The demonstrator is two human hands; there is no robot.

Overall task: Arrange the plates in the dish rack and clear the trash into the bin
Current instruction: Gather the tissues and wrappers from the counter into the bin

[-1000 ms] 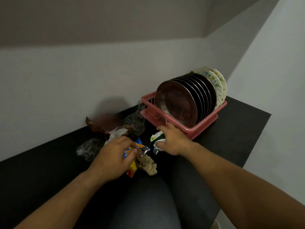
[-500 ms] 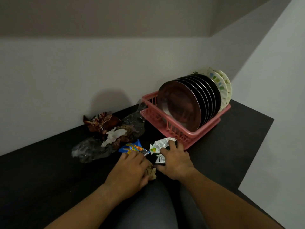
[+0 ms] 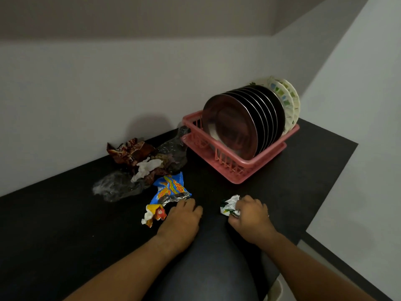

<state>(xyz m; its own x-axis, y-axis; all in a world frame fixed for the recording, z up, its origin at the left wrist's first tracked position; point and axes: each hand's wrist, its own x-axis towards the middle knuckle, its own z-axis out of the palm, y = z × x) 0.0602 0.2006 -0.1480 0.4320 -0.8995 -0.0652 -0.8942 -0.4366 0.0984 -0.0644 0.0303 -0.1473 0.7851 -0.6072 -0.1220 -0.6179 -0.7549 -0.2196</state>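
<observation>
A pink dish rack point(image 3: 238, 172) stands at the back right of the black counter point(image 3: 314, 170). In it stand several steel plates point(image 3: 232, 127) on edge, with patterned white plates point(image 3: 289, 101) behind them. My right hand point(image 3: 251, 216) grips a crumpled white and green wrapper point(image 3: 229, 206) in front of the rack. My left hand point(image 3: 182, 220) lies knuckles up, its curled fingers on the silver end of a blue snack wrapper point(image 3: 171, 187). A yellow and red scrap point(image 3: 155, 213) lies just left of that hand.
More trash is heaped by the wall: a brown-red wrapper point(image 3: 130, 148), white tissue point(image 3: 147, 168), clear plastic point(image 3: 117, 187) and a plastic bag point(image 3: 173, 151) touching the rack. A dark grey rounded shape point(image 3: 212, 268) sits between my arms at the counter's front edge.
Both hands have drawn back toward the counter's front edge. The right hand brought the white and green wrapper away from the rack. The brown crumpled paper under my left hand is out of sight.
</observation>
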